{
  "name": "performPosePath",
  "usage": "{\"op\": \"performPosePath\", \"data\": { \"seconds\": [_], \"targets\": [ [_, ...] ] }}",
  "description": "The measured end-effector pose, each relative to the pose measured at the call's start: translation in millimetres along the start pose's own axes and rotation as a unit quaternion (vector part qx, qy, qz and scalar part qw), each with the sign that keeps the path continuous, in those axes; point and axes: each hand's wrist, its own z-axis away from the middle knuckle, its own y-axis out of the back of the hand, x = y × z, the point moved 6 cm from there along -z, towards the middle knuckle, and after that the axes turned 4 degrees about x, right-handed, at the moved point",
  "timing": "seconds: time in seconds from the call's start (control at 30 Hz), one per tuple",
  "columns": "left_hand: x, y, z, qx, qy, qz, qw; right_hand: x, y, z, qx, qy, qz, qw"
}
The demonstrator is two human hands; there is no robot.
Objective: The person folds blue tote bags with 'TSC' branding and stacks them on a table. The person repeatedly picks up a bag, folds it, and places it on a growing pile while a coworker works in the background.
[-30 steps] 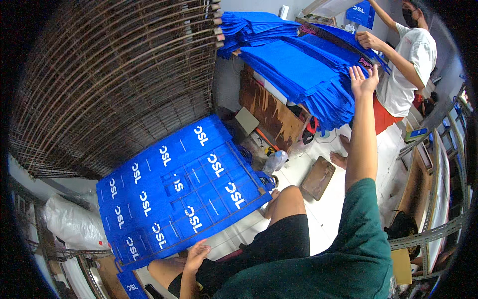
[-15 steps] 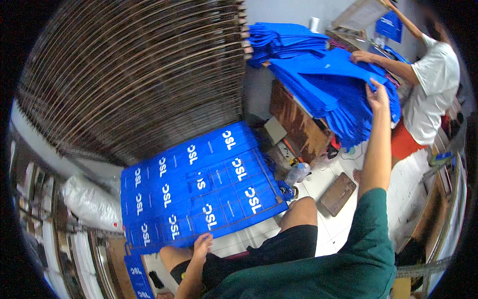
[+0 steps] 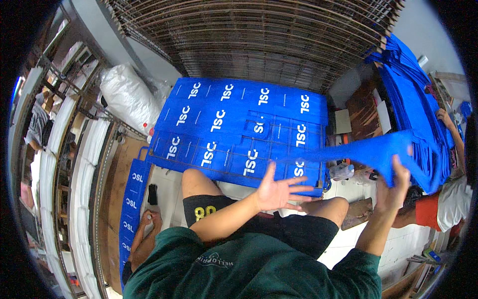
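Observation:
My right hand (image 3: 393,189) is raised at the right, its fingers closed on a blue fabric bag (image 3: 366,149). The bag is blurred by motion and stretches leftward over the near right corner of the rack. My left hand (image 3: 280,192) is open above my lap, fingers spread, holding nothing. The bag's left end passes just beyond its fingertips; whether they touch I cannot tell. In front of me, several flat blue bags (image 3: 219,119) with white printing lie in rows on a wire rack (image 3: 234,158).
Many wire racks (image 3: 259,40) are stacked tilted behind the bags. A pile of blue bags (image 3: 406,99) lies at the right beside a co-worker's hand (image 3: 442,115). A white plastic sack (image 3: 124,94) and shelves (image 3: 84,164) stand left. Someone's limb (image 3: 147,224) shows at lower left.
My view has turned toward the rack and left side. My right hand, empty before while reaching to the pile, now holds a blue bag. My left hand has risen and spread its fingers.

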Motion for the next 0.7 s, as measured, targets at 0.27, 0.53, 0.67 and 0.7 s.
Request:
{"op": "performPosePath", "data": {
  "seconds": [0.27,0.53,0.67,0.7],
  "targets": [
    [102,95,133,0.294,-0.28,-0.047,0.913,165,-3,28,-0.124,-0.363,0.056,0.922],
    [222,85,154,0.436,-0.262,-0.239,0.827,279,-34,-38,-0.103,-0.369,0.184,0.905],
    [285,127,149,0.402,-0.346,-0.404,0.745,313,-56,-68,-0.121,-0.266,0.15,0.944],
    [294,152,149,0.443,-0.357,-0.415,0.71,320,-59,-73,-0.109,-0.237,0.147,0.954]
  ]
}}
